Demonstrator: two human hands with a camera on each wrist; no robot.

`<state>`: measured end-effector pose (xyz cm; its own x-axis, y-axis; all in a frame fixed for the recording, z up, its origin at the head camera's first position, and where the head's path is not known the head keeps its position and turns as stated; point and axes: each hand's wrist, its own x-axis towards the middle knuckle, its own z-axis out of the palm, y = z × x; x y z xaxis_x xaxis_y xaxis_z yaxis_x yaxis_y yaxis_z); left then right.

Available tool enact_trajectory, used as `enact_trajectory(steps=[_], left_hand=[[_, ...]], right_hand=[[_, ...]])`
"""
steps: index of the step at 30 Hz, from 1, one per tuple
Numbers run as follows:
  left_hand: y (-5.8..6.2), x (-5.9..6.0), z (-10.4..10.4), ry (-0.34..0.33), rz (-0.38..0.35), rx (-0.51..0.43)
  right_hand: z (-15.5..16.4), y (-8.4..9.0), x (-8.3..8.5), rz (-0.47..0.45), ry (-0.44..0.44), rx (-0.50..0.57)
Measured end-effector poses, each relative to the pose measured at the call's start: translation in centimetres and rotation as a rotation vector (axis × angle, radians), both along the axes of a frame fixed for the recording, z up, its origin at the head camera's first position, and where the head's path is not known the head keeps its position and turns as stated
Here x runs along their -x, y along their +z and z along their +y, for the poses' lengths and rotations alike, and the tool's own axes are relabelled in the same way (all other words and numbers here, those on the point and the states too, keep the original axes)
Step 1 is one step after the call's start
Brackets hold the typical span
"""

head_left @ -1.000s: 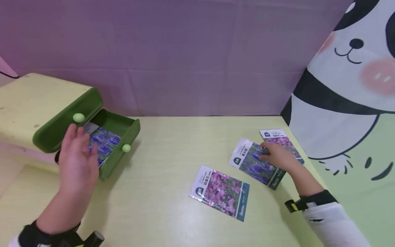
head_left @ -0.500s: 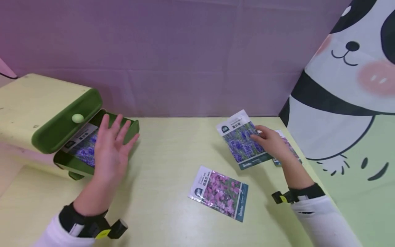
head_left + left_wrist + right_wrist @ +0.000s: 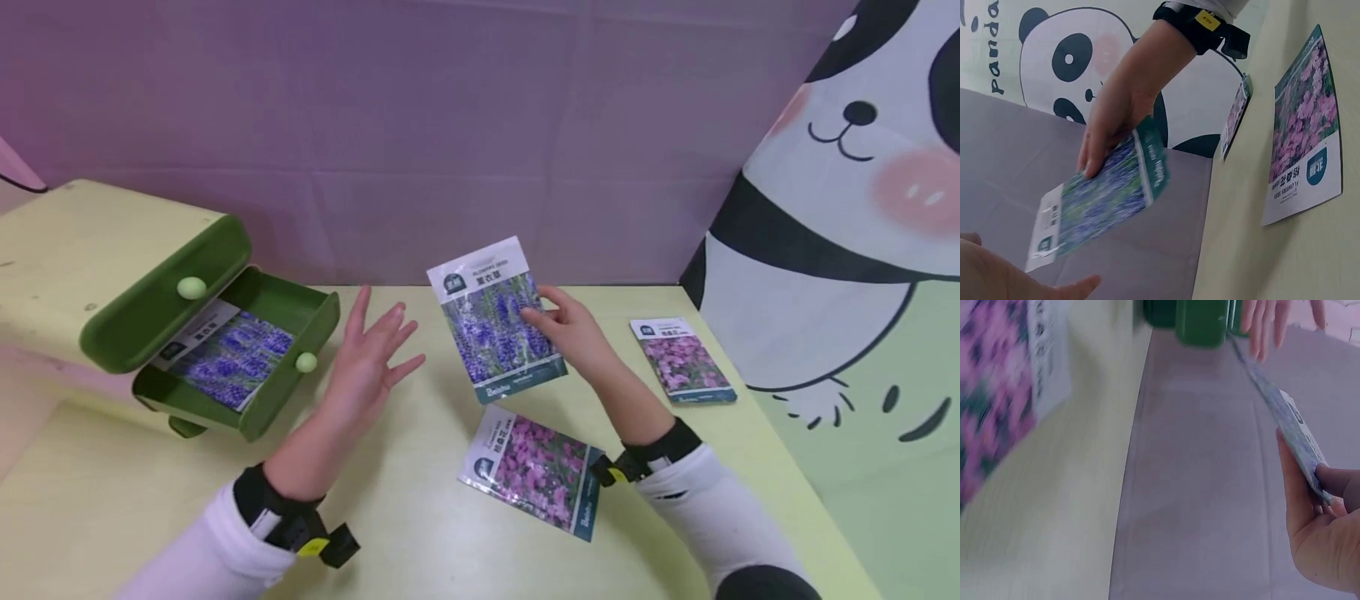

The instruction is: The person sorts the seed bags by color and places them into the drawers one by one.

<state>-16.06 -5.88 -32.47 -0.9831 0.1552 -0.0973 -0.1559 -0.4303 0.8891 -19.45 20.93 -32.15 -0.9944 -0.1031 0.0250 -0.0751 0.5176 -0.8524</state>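
Observation:
My right hand point(image 3: 581, 337) pinches a lavender seed packet point(image 3: 498, 325) by its right side, thumb on the front, and holds it up above the table. In the right wrist view this packet point(image 3: 1291, 428) shows nearly edge-on between thumb and fingers. To its left, my left hand point(image 3: 367, 371) is raised with spread fingers and nothing in it, near the pulled-out green drawer point(image 3: 258, 421). Inside that drawer lies another lavender packet point(image 3: 232, 354). A pink-flower seed packet point(image 3: 528, 471) lies on the table below the held one. Farther right is a second pink-flower packet point(image 3: 684, 362).
A cream cabinet point(image 3: 112, 258) with a green upper drawer front point(image 3: 168, 292), shut, stands at the left. Behind the table point(image 3: 420, 542) hangs a purple cloth point(image 3: 450, 125). A panda-printed cloth point(image 3: 825, 333) borders the right edge.
My right hand has lifted the lavender packet off the table and carried it left. My left hand has moved right, away from the drawer, and the packet inside shows more fully.

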Motion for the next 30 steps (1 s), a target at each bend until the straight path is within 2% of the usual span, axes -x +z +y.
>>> enact_trajectory(steps=[6,9,11,15,19,24,30], left_hand=[[-1.2,0.7,1.0,-0.107,-0.090,-0.023],[-1.7,0.7,1.3,-0.134,-0.086,-0.036],[-2.0,0.7,1.5,-0.136,-0.059,-0.025],[-2.3,0.6,1.8,-0.120,-0.023,0.019],[-2.4,0.5,2.1,-0.076,-0.026,0.073],[-2.4,0.4,2.0,-0.013,-0.058,0.105],[-2.3,0.2,1.5,0.009,-0.083,0.096]], right_hand=[[-2.8,-0.8,0.2,-0.085,0.070,0.203],[-3.7,-1.3,0.3,-0.110,0.058,0.210],[-4.1,-1.6,0.3,-0.117,0.039,0.190],[-4.7,-1.9,0.0,-0.122,0.020,0.105],[-5.1,-2.1,-0.4,-0.125,0.026,0.046],[-5.4,-2.0,-0.6,-0.119,0.067,0.016],[-5.6,-1.8,-0.5,-0.115,0.140,0.015]])
